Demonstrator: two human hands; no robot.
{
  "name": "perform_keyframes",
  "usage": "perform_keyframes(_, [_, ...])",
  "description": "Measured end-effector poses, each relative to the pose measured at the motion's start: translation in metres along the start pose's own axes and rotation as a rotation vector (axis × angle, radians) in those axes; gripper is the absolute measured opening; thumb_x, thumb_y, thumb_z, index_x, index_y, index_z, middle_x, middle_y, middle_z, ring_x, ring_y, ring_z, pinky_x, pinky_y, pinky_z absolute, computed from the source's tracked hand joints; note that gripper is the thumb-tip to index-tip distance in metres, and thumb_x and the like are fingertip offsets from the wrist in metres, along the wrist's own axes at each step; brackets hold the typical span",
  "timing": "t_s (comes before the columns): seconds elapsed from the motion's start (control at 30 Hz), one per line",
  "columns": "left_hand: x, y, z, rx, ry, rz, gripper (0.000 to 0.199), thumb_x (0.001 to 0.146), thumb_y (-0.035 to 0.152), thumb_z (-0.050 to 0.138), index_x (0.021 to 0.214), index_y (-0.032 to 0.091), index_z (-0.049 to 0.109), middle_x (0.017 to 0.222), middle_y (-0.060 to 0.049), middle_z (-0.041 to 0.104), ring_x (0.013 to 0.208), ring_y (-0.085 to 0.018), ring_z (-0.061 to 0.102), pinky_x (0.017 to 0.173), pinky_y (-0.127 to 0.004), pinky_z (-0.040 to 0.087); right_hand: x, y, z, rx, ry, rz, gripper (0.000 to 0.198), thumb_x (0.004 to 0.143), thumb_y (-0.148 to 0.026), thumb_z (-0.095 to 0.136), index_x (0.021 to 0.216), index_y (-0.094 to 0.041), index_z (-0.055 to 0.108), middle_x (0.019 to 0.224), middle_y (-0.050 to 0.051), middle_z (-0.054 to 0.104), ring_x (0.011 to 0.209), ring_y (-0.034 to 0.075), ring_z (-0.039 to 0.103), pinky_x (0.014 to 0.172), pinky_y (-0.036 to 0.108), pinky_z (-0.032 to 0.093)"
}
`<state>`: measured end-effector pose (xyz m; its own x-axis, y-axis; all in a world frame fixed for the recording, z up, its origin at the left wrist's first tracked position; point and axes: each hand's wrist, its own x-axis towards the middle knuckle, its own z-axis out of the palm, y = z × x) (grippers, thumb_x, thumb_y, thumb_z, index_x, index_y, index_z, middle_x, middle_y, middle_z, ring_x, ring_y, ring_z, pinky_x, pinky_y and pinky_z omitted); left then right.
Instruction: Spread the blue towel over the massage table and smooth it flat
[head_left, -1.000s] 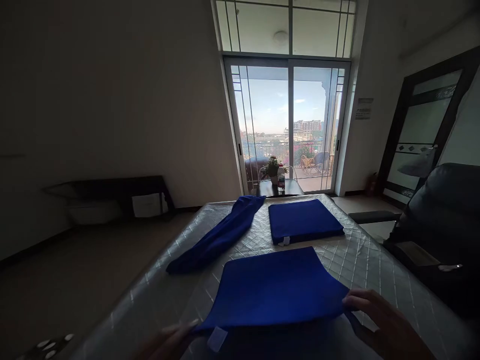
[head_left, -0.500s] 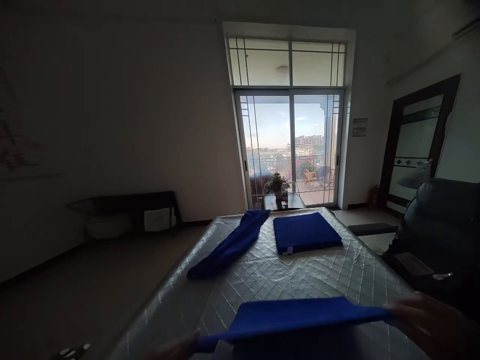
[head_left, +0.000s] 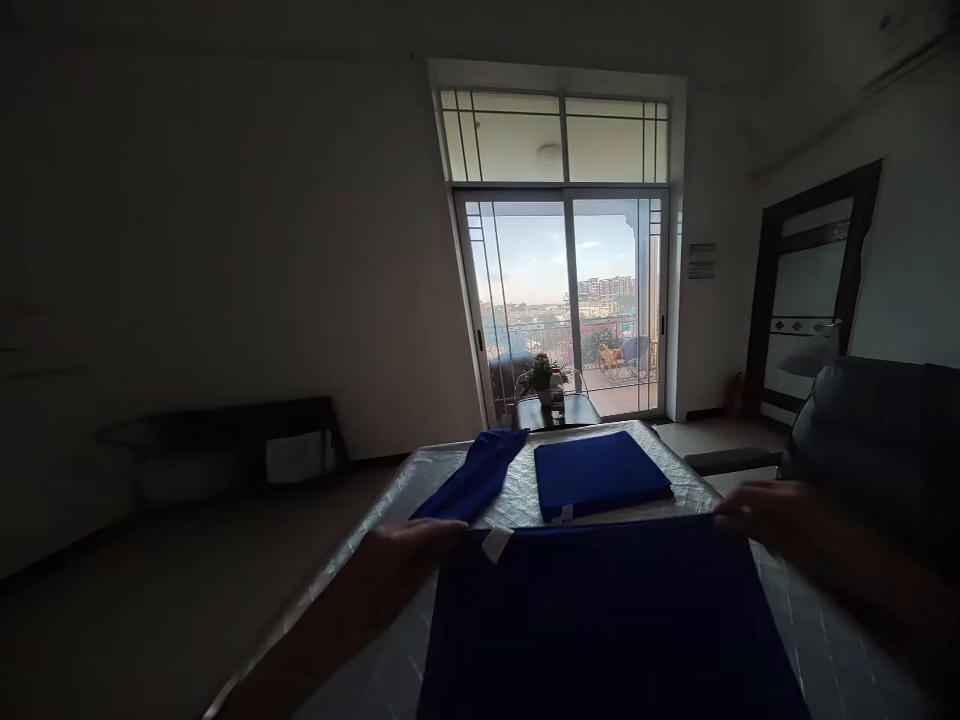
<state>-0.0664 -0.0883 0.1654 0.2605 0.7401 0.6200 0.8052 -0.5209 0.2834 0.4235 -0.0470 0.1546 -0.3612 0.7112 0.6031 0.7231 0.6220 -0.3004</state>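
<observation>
A dark blue cloth (head_left: 607,620) with a white label near its upper left corner hangs stretched between my hands at the front. My left hand (head_left: 409,548) pinches its upper left corner, and my right hand (head_left: 757,512) grips the upper right one. Beyond it, a folded blue cloth (head_left: 600,473) lies flat, with a small white tag at its near edge. To the left of that rests a long, narrow blue cloth (head_left: 480,472), partly hidden behind my left hand. Both lie on a quilted, silvery surface (head_left: 435,435).
Past the far edge stands a small dark table (head_left: 585,410) with a potted plant (head_left: 541,375) and a bottle (head_left: 557,394). A black chair (head_left: 885,450) is close on the right. A dark low rack (head_left: 300,420) stands along the left wall, and glass sliding doors (head_left: 525,270) are ahead.
Both hands have lifted the front cloth's far edge up and forward, so that it hangs more upright and larger in view. The camera view has shifted slightly. The other two cloths stay put.
</observation>
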Motion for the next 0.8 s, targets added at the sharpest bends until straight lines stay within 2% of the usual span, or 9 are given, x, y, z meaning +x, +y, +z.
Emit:
perform_keyframes(0.07, [0.051, 0.002, 0.01, -0.003, -0.065, -0.009, 0.029, 0.089, 0.04, 0.052, 0.098, 0.033, 0.079, 0.091, 0.004, 0.082, 0.072, -0.018, 0.077, 0.062, -0.026, 0.059, 0.05, 0.02, -0.001, 0.046, -0.081, 0.093, 0.034, 0.086, -0.056, 0.061, 0.081, -0.025, 0.074, 0.069, 0.0, 0.072, 0.046, 0.012, 0.06, 0.044, 0.025, 0.049])
perform_keyframes(0.17, [0.122, -0.002, 0.02, 0.081, 0.036, -0.011, 0.031, 0.09, 0.039, 0.05, 0.095, 0.028, 0.079, 0.089, 0.001, 0.082, 0.075, -0.02, 0.076, 0.066, -0.027, 0.056, 0.121, 0.039, -0.012, 0.113, -0.035, 0.168, 0.033, 0.09, -0.05, 0.056, 0.086, -0.022, 0.073, 0.068, 0.0, 0.074, 0.052, 0.013, 0.065, 0.049, 0.024, 0.052])
perform_keyframes(0.27, [0.177, -0.01, 0.034, 0.141, 0.252, 0.004, 0.038, 0.096, 0.04, 0.043, 0.096, 0.025, 0.077, 0.09, -0.002, 0.081, 0.079, -0.021, 0.075, 0.072, -0.03, 0.054, 0.175, 0.054, -0.023, 0.067, 0.153, 0.172, 0.031, 0.09, -0.048, 0.056, 0.092, -0.023, 0.073, 0.083, 0.002, 0.078, 0.07, 0.016, 0.072, 0.064, 0.027, 0.057])
perform_keyframes(0.33, [0.196, -0.018, 0.057, 0.13, 0.407, -0.01, 0.039, 0.098, 0.039, 0.039, 0.102, 0.023, 0.074, 0.101, -0.005, 0.08, 0.091, -0.022, 0.074, 0.083, -0.033, 0.054, 0.195, 0.069, -0.019, -0.007, 0.324, 0.18, 0.03, 0.09, -0.048, 0.057, 0.096, -0.023, 0.073, 0.091, 0.003, 0.079, 0.08, 0.019, 0.074, 0.074, 0.03, 0.057])
perform_keyframes(0.43, [0.192, -0.038, 0.121, 0.071, 0.446, -0.063, 0.033, 0.099, 0.036, 0.04, 0.113, 0.024, 0.068, 0.115, -0.007, 0.075, 0.106, -0.023, 0.07, 0.095, -0.037, 0.053, 0.193, 0.103, 0.017, -0.07, 0.415, 0.197, 0.03, 0.091, -0.045, 0.055, 0.101, -0.022, 0.073, 0.098, 0.006, 0.078, 0.089, 0.021, 0.073, 0.083, 0.034, 0.056])
perform_keyframes(0.53, [0.157, -0.064, 0.206, 0.06, 0.295, -0.069, 0.029, 0.098, 0.028, 0.041, 0.111, 0.022, 0.066, 0.114, -0.011, 0.074, 0.108, -0.025, 0.069, 0.096, -0.041, 0.054, 0.157, 0.147, 0.087, -0.045, 0.314, 0.259, 0.029, 0.089, -0.042, 0.055, 0.1, -0.022, 0.074, 0.095, 0.008, 0.078, 0.088, 0.023, 0.073, 0.082, 0.036, 0.057])
perform_keyframes(0.63, [0.118, -0.09, 0.277, 0.057, 0.194, -0.05, 0.026, 0.093, 0.017, 0.044, 0.093, 0.023, 0.069, 0.097, -0.007, 0.077, 0.093, -0.023, 0.073, 0.083, -0.037, 0.059, 0.109, 0.187, 0.162, 0.041, 0.187, 0.306, 0.022, 0.084, -0.033, 0.057, 0.093, -0.026, 0.075, 0.09, 0.004, 0.078, 0.088, 0.023, 0.074, 0.081, 0.037, 0.058])
perform_keyframes(0.7, [0.101, -0.104, 0.304, 0.083, 0.138, -0.024, 0.025, 0.092, 0.016, 0.044, 0.09, 0.024, 0.068, 0.093, -0.006, 0.076, 0.089, -0.022, 0.073, 0.079, -0.036, 0.06, 0.084, 0.206, 0.198, 0.064, 0.143, 0.329, 0.021, 0.08, -0.029, 0.057, 0.09, -0.027, 0.075, 0.088, 0.002, 0.078, 0.084, 0.023, 0.074, 0.081, 0.038, 0.059])
perform_keyframes(0.8, [0.092, -0.117, 0.317, 0.152, 0.127, 0.045, 0.022, 0.094, 0.017, 0.045, 0.097, 0.025, 0.065, 0.101, -0.006, 0.074, 0.098, -0.023, 0.07, 0.086, -0.039, 0.059, 0.066, 0.223, 0.221, 0.082, 0.144, 0.371, 0.024, 0.08, -0.029, 0.054, 0.094, -0.025, 0.073, 0.099, 0.005, 0.077, 0.09, 0.023, 0.073, 0.086, 0.039, 0.059])
